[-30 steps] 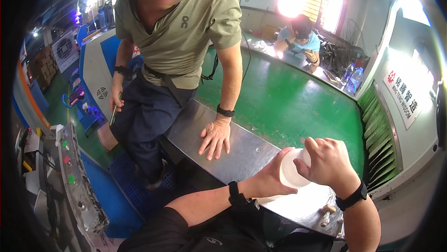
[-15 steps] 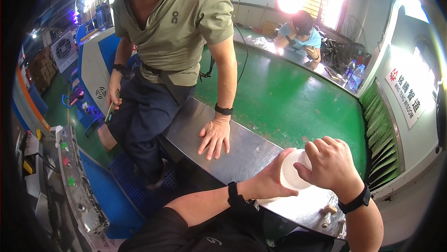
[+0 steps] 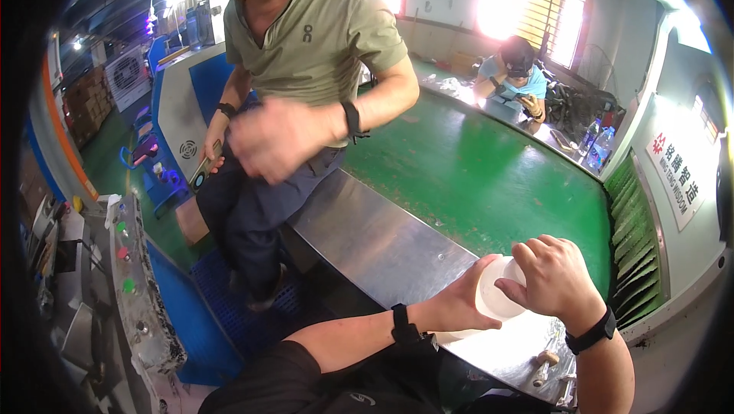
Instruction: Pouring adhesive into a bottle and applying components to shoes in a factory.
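A round, whitish translucent container (image 3: 501,290) is between my two hands, above the right part of the metal ledge (image 3: 382,223). My left hand (image 3: 459,299) cups its left side, thumb along the upper edge and fingers below. Across its upper right side lies my right hand (image 3: 556,280), with curled fingers and the thumb over the container's round face. What is inside cannot be made out. Below my left hand, part of another pale rounded thing (image 3: 460,333) shows on the ledge.
Small metal fittings (image 3: 544,368) lie by my right forearm. A green surface (image 3: 474,177) stretches beyond the ledge, with dark green strips (image 3: 638,261) at right. A person in an olive shirt (image 3: 313,47) sits on the ledge; another person (image 3: 514,77) is at the far side.
The olive-shirted person has lifted a hand off the ledge, and it is blurred in front of their body. The view has shifted slightly; my hands keep their hold on the container.
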Available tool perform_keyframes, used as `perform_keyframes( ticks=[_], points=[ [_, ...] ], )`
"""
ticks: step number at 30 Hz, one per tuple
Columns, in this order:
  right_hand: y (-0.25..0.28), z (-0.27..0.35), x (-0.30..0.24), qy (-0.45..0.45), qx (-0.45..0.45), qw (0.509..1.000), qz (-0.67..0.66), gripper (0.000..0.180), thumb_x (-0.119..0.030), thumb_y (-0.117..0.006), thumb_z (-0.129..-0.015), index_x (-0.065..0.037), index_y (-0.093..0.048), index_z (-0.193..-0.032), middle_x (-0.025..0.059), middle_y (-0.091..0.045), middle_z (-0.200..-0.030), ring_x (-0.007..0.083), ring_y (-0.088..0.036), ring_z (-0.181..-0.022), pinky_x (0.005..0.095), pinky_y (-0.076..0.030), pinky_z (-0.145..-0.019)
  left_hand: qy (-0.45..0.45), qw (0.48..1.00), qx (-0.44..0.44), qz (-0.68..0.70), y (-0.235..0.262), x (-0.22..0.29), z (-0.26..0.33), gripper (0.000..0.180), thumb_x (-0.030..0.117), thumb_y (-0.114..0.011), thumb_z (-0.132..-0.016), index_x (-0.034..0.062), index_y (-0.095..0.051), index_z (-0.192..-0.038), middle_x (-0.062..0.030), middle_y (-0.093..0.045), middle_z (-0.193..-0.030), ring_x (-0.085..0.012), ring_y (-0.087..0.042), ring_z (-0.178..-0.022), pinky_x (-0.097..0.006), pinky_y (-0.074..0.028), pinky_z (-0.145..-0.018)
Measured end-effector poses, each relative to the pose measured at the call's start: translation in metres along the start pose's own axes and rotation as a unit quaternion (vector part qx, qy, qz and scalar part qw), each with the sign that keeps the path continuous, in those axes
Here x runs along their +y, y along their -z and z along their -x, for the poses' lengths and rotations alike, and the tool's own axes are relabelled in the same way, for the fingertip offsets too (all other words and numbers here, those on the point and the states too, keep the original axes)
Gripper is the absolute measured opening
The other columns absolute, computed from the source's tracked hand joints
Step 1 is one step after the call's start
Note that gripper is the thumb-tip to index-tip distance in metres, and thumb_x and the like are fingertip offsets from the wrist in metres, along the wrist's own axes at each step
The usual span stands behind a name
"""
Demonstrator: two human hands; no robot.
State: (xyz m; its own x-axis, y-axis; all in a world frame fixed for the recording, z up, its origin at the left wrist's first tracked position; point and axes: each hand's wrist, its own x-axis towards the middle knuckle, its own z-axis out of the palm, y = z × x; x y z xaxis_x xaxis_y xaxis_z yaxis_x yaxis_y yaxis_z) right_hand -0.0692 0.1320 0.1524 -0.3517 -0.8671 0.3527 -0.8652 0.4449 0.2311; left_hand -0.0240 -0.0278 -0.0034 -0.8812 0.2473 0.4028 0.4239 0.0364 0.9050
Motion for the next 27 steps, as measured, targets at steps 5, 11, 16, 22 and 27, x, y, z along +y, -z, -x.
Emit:
perform_keyframes(
  ticks=[5,11,16,22,27],
  points=[
    [-0.008,0.0,-0.004,-0.018,0.024,1.0,0.006,0.029,-0.03,-0.072,-0.077,-0.006,-0.057,-0.074,0.0085,-0.057,-0.06,0.0296,-0.059,-0.055,0.0408,-0.047,-0.051,-0.003,1.0,0.012,-0.005,-0.001,-0.003,0.0,0.117,0.015,-0.092,-0.068,0.0116,-0.015,-0.155,-0.0144,-0.035,-0.148,-0.0279,-0.037,-0.14,-0.042,-0.035,-0.115],
    [-0.014,0.002,-0.007,-0.063,0.029,0.998,-0.006,0.029,-0.028,-0.071,-0.078,-0.004,-0.056,-0.073,0.0123,-0.056,-0.057,0.0327,-0.06,-0.053,0.0425,-0.05,-0.052,-0.011,1.0,0.023,0.002,-0.005,-0.006,0.0,0.118,0.019,-0.094,-0.066,0.0108,-0.016,-0.155,-0.0154,-0.031,-0.152,-0.0287,-0.034,-0.142,-0.042,-0.034,-0.116],
    [-0.016,0.002,-0.012,-0.105,0.043,0.994,-0.007,0.03,-0.028,-0.07,-0.08,-0.002,-0.056,-0.073,0.0153,-0.057,-0.056,0.0345,-0.062,-0.054,0.0432,-0.052,-0.054,-0.016,0.999,0.036,-0.031,-0.007,-0.007,0.001,0.119,0.021,-0.094,-0.066,0.0092,-0.016,-0.154,-0.0171,-0.03,-0.153,-0.0309,-0.034,-0.142,-0.043,-0.034,-0.116],
    [-0.014,0.003,-0.017,-0.143,0.037,0.989,-0.007,0.032,-0.03,-0.069,-0.082,-0.001,-0.056,-0.074,0.0179,-0.06,-0.058,0.0354,-0.064,-0.056,0.0424,-0.054,-0.055,-0.029,0.995,0.061,-0.072,-0.008,-0.005,0.0,0.117,0.017,-0.093,-0.062,0.0068,-0.018,-0.152,-0.0178,-0.034,-0.148,-0.0325,-0.038,-0.139,-0.041,-0.035,-0.115],
    [-0.015,0.005,-0.016,-0.136,0.044,0.99,-0.007,0.036,-0.034,-0.07,-0.083,-0.001,-0.057,-0.076,0.017,-0.061,-0.06,0.0355,-0.065,-0.056,0.0414,-0.054,-0.055,-0.003,0.997,0.038,-0.071,-0.005,-0.004,0.0,0.12,0.023,-0.095,-0.065,0.009,-0.015,-0.153,-0.0171,-0.031,-0.151,-0.0316,-0.035,-0.142,-0.043,-0.034,-0.116]
  ],
)
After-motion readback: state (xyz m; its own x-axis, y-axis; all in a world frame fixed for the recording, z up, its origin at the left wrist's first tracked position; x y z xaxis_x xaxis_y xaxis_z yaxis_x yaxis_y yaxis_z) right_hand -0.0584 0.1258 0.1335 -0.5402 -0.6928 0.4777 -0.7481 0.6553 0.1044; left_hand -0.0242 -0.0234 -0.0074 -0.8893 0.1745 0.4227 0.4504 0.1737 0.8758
